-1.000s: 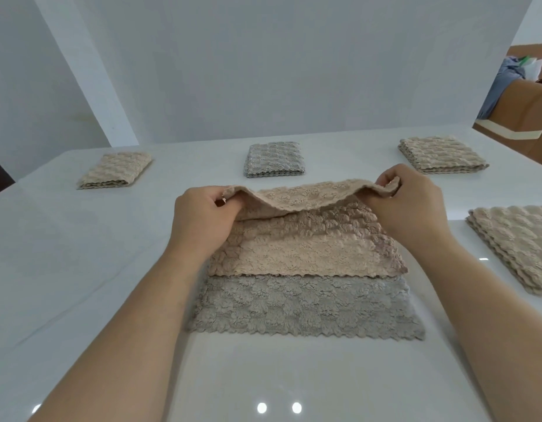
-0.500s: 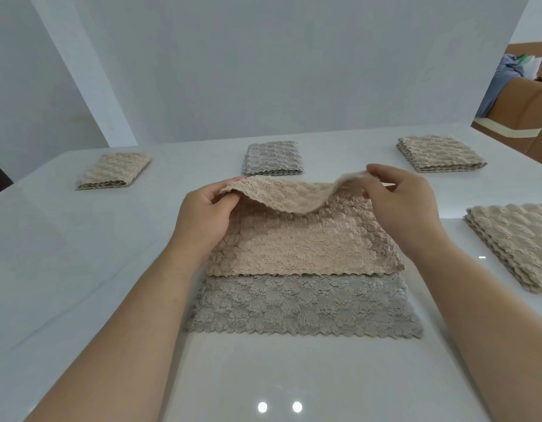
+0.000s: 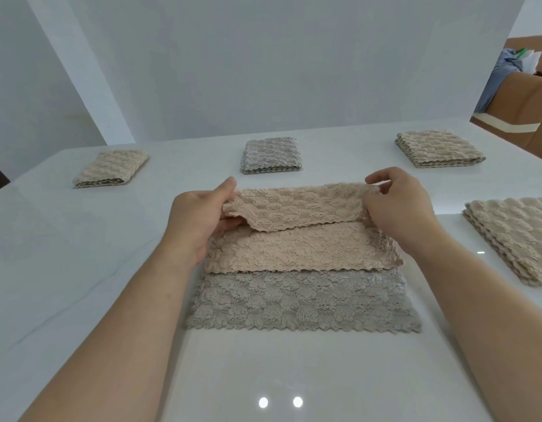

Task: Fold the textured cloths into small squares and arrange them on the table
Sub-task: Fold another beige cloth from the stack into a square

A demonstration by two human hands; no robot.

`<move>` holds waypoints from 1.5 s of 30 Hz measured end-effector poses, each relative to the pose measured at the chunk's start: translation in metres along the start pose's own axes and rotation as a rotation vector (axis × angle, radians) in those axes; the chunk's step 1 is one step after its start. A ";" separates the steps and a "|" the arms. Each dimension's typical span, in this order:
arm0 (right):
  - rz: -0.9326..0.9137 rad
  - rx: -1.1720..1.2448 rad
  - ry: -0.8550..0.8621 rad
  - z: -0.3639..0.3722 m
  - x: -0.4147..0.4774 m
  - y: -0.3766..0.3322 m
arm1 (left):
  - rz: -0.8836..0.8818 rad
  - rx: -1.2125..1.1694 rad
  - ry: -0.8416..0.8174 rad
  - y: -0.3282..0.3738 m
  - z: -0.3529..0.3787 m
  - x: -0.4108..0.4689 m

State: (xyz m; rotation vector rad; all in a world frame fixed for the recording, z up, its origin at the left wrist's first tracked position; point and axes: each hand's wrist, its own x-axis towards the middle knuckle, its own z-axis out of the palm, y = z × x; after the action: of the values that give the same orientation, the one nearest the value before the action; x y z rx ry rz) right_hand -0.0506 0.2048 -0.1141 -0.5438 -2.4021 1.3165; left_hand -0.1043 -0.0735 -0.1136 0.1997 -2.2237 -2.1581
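Observation:
A beige textured cloth point(image 3: 297, 248) lies on the white table point(image 3: 81, 254), on top of a flat grey cloth point(image 3: 303, 303). My left hand point(image 3: 196, 220) pinches the beige cloth's far left corner and my right hand point(image 3: 397, 208) pinches its far right corner. Both hold the far edge lifted and turned toward me, so a flap hangs over the cloth's middle. Three folded squares sit in a row at the back: beige point(image 3: 111, 169) on the left, grey point(image 3: 271, 155) in the middle, beige point(image 3: 438, 149) on the right.
A stack of beige cloths point(image 3: 519, 236) rests at the right edge of the table. A white wall stands behind the table. A brown seat with clothes on it point(image 3: 513, 86) is at the far right.
Both hands have raised the beige cloth's far edge and brought it toward me, and the folded-over flap now hangs lower over the cloth.

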 end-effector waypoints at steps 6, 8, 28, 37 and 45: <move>-0.038 -0.126 -0.042 -0.001 -0.001 -0.001 | 0.048 0.173 0.003 -0.007 -0.002 0.002; -0.037 -0.133 -0.053 0.000 -0.001 -0.002 | 0.050 0.183 0.012 -0.005 -0.002 0.002; -0.105 -0.479 -0.100 -0.001 -0.004 0.000 | 0.179 0.725 0.004 0.002 0.002 -0.017; -0.145 -0.454 -0.138 0.000 -0.004 0.001 | 0.119 0.666 -0.018 0.010 0.003 -0.023; -0.150 -0.531 -0.192 -0.002 -0.011 -0.006 | 0.112 0.771 -0.046 0.015 0.001 -0.028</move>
State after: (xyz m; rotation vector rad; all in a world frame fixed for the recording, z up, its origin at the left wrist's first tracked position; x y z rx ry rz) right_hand -0.0415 0.1982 -0.1091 -0.3689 -2.8984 0.6867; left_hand -0.0773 -0.0691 -0.0969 0.0362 -2.8867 -1.1639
